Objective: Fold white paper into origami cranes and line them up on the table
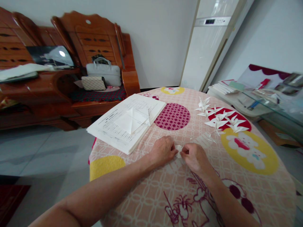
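Observation:
Between my two hands, low over the round table, is a small folded piece of white paper [178, 152]. My left hand [163, 148] pinches its left side, fingers curled. On the right side my right hand [193, 155] grips it with bent fingers. Most of the paper's folds are hidden by the fingertips. Several white paper cranes [220, 119] stand grouped on the cloth beyond my right hand. To the left lies a stack of printed sheets [111, 134], with folded white paper [132, 119] resting on top.
A patterned cloth [144, 195] covers the round table. At the right, a glass-topped side table [272, 107] holds papers and small items. Wooden chairs [99, 37] stand behind, one bearing a grey bag [104, 74]. A tall white air conditioner [201, 53] is against the wall.

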Available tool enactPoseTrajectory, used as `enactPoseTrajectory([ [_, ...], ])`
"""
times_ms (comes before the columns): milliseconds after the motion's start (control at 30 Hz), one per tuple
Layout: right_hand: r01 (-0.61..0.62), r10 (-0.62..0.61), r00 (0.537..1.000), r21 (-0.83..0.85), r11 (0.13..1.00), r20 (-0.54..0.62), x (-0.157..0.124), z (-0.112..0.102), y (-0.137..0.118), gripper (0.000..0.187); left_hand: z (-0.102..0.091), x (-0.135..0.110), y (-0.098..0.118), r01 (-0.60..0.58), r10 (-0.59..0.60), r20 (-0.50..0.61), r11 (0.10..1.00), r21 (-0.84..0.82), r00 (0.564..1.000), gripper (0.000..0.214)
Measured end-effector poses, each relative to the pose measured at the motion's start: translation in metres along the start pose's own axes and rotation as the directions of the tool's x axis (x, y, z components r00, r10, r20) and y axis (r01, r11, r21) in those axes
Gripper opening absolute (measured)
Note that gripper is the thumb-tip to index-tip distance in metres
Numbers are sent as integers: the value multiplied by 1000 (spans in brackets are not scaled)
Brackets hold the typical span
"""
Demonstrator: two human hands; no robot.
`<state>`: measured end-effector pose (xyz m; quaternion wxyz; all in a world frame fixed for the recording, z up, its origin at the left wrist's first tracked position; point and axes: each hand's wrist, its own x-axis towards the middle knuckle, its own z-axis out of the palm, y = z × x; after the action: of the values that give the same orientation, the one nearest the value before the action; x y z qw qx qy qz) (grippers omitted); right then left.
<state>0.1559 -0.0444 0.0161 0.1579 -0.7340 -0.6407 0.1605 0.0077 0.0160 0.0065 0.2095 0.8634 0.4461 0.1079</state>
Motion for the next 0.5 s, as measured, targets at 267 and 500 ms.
enactPoseTrajectory([
  [267, 31, -30, 999, 61, 998, -12, 0, 2, 5, 17, 0, -1, -7, -50, 49, -14, 995, -82, 999, 11],
  [500, 42, -40, 999, 72, 996, -25, 0, 3, 7, 17, 1, -1, -9, -81, 81, -12, 994, -69, 997, 10],
])
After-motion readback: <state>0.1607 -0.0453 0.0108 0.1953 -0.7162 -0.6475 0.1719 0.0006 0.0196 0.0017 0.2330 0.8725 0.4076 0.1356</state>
